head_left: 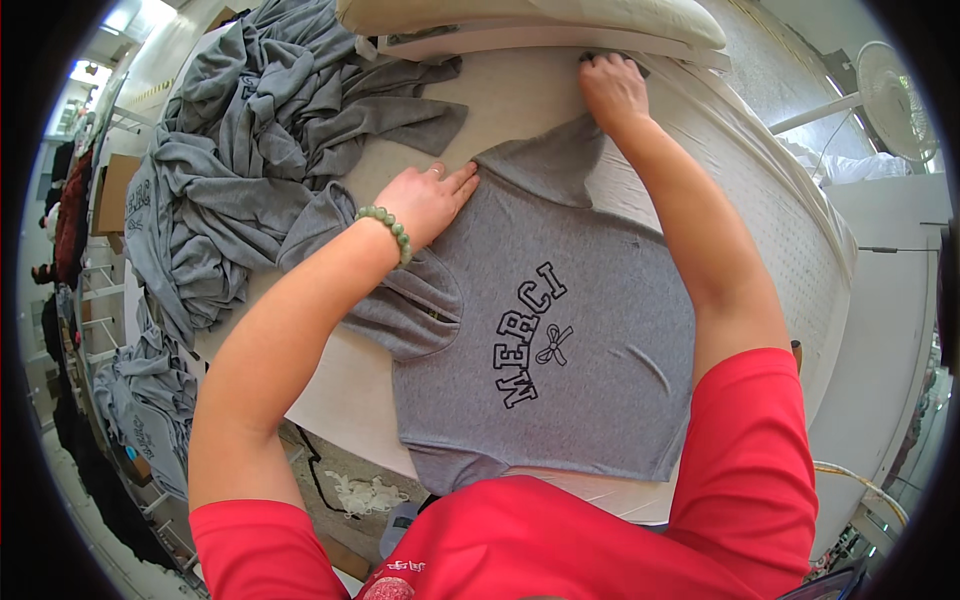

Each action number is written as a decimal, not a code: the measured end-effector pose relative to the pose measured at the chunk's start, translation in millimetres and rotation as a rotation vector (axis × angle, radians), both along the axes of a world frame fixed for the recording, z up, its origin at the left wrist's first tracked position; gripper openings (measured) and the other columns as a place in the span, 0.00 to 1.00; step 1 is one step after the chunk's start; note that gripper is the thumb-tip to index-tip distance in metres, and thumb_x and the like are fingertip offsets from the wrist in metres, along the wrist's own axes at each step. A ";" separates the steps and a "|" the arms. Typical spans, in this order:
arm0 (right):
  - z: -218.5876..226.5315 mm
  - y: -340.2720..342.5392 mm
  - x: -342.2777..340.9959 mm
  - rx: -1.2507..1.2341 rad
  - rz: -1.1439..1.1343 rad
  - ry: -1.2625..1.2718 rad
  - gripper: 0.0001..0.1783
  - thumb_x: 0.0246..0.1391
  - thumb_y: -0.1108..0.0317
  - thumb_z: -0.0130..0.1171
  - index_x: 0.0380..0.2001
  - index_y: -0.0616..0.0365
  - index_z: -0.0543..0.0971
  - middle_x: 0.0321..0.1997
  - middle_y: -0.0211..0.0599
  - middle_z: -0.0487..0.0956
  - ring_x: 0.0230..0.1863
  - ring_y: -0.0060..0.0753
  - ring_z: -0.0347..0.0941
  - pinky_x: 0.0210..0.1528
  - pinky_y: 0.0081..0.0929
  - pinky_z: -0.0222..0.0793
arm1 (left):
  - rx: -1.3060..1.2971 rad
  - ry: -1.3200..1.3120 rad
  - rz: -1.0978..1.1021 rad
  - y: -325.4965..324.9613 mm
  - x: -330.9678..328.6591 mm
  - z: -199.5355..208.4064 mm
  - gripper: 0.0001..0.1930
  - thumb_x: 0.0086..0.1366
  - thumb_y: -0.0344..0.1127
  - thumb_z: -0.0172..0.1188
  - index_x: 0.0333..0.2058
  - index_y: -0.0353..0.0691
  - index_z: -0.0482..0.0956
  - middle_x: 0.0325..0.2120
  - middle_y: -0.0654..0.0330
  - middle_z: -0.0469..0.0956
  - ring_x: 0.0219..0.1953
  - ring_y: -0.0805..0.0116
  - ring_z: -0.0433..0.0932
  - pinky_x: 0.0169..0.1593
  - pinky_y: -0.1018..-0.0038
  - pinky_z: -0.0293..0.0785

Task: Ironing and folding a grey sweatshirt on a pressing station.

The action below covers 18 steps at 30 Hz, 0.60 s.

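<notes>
A grey sweatshirt with dark block lettering and a bow print lies flat, front up, on a white padded table. My left hand, with a green bead bracelet on the wrist, presses flat on the garment's upper left near the shoulder, fingers together. My right hand reaches farther across the table and pinches the end of the grey sleeve, which is stretched out toward the far edge. The other sleeve lies folded by my left forearm.
A large heap of grey garments lies on the table's left side and spills over its edge. Cream cushions sit along the far edge. A white fan stands at right. More grey garments hang at lower left.
</notes>
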State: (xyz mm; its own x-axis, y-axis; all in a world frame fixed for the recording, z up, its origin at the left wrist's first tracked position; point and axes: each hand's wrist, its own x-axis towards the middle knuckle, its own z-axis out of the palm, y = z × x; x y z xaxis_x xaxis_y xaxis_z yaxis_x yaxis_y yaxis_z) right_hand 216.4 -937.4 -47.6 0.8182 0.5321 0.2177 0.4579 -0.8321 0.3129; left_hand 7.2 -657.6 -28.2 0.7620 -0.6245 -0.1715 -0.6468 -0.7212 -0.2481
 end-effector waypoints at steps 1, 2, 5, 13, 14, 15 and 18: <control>0.8 1.5 -9.1 0.040 0.039 -0.066 0.06 0.58 0.68 0.59 0.37 0.50 0.83 0.43 0.35 0.83 0.50 0.46 0.80 0.53 0.43 0.78 | 0.005 0.001 -0.004 0.3 -0.4 0.1 0.28 0.68 0.34 0.56 0.68 0.43 0.73 0.71 0.63 0.70 0.55 0.62 0.81 0.50 0.68 0.82; 2.5 2.7 -19.2 0.223 0.108 -0.132 0.04 0.59 0.68 0.59 0.36 0.50 0.83 0.41 0.34 0.82 0.47 0.44 0.81 0.49 0.43 0.79 | -0.006 0.023 0.011 0.8 -0.7 -0.4 0.35 0.60 0.35 0.63 0.68 0.42 0.71 0.71 0.62 0.69 0.58 0.62 0.79 0.51 0.68 0.81; -9.9 11.2 -88.7 0.391 0.336 0.191 0.03 0.59 0.66 0.60 0.36 0.49 0.81 0.38 0.35 0.80 0.39 0.44 0.82 0.38 0.42 0.81 | -0.039 0.061 0.047 1.7 0.0 -4.7 0.50 0.44 0.36 0.79 0.70 0.40 0.69 0.71 0.60 0.68 0.62 0.61 0.77 0.54 0.68 0.80; -22.7 25.0 -200.9 0.387 0.088 0.375 0.11 0.58 0.63 0.64 0.44 0.51 0.81 0.45 0.37 0.80 0.45 0.43 0.81 0.46 0.42 0.79 | -0.037 -0.125 -0.012 -10.8 1.5 -19.0 0.27 0.69 0.35 0.53 0.67 0.39 0.73 0.61 0.61 0.77 0.57 0.64 0.79 0.50 0.68 0.81; -21.4 31.0 -212.1 0.421 0.219 0.339 0.13 0.58 0.62 0.64 0.46 0.51 0.81 0.48 0.38 0.80 0.49 0.44 0.80 0.50 0.42 0.78 | -0.046 -0.110 0.009 -12.1 2.8 -20.4 0.27 0.69 0.35 0.53 0.67 0.40 0.73 0.60 0.61 0.77 0.58 0.65 0.79 0.50 0.68 0.81; -20.2 34.4 -219.4 0.421 0.384 0.381 0.16 0.58 0.61 0.65 0.48 0.52 0.81 0.50 0.39 0.81 0.52 0.44 0.79 0.54 0.43 0.77 | -0.056 -0.091 0.033 -13.1 3.9 -21.9 0.27 0.69 0.35 0.53 0.67 0.40 0.73 0.59 0.61 0.77 0.58 0.65 0.78 0.50 0.68 0.81; -22.0 35.7 -231.3 0.532 0.095 0.237 0.20 0.59 0.62 0.64 0.53 0.54 0.80 0.57 0.42 0.79 0.60 0.47 0.75 0.61 0.44 0.72 | -0.063 -0.074 0.071 -14.8 5.2 -26.1 0.27 0.69 0.34 0.53 0.67 0.41 0.73 0.57 0.62 0.77 0.59 0.65 0.77 0.50 0.67 0.81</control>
State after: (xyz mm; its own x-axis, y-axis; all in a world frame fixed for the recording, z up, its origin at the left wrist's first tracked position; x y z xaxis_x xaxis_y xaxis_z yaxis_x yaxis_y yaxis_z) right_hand -14.9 -901.7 -69.6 0.8312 0.4731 0.2919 0.5446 -0.7985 -0.2565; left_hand 12.4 -672.4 -54.2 0.8136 -0.5765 -0.0746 -0.5753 -0.7801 -0.2459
